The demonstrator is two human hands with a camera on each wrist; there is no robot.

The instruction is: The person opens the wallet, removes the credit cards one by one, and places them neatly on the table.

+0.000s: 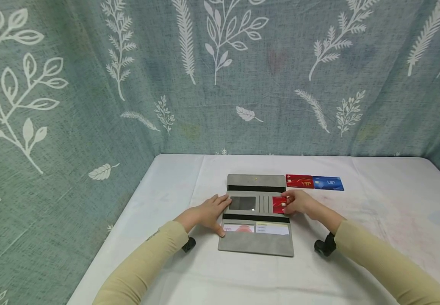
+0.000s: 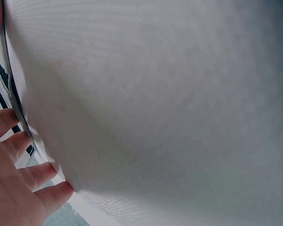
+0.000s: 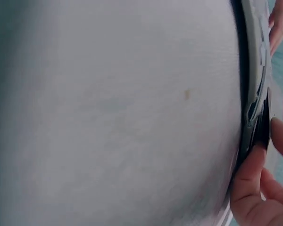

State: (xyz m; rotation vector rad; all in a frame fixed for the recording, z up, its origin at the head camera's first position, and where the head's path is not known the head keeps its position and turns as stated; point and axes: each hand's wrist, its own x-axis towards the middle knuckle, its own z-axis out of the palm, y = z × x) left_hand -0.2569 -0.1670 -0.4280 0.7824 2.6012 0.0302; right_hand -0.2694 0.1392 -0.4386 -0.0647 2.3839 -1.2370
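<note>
A grey wallet [image 1: 255, 245] lies unfolded on the white table, with card slots and a dark window pocket [image 1: 242, 203] in its middle panel. My right hand [image 1: 300, 202] pinches a red card [image 1: 279, 205] at the right end of that panel; the card sits partly over the slots. In the right wrist view the thumb and fingers of the right hand [image 3: 259, 188] close on the card's dark edge. My left hand [image 1: 211, 212] rests with spread fingers on the wallet's left edge, and in the left wrist view its fingers [image 2: 37, 174] reach along that edge.
A red VIP card [image 1: 300, 181] and a blue VIP card [image 1: 328, 183] lie side by side beyond the wallet's right corner. Two paper cards [image 1: 239, 228] show in the wallet's lower panel. A patterned green curtain [image 1: 242, 93] hangs behind the white table [image 1: 387, 203].
</note>
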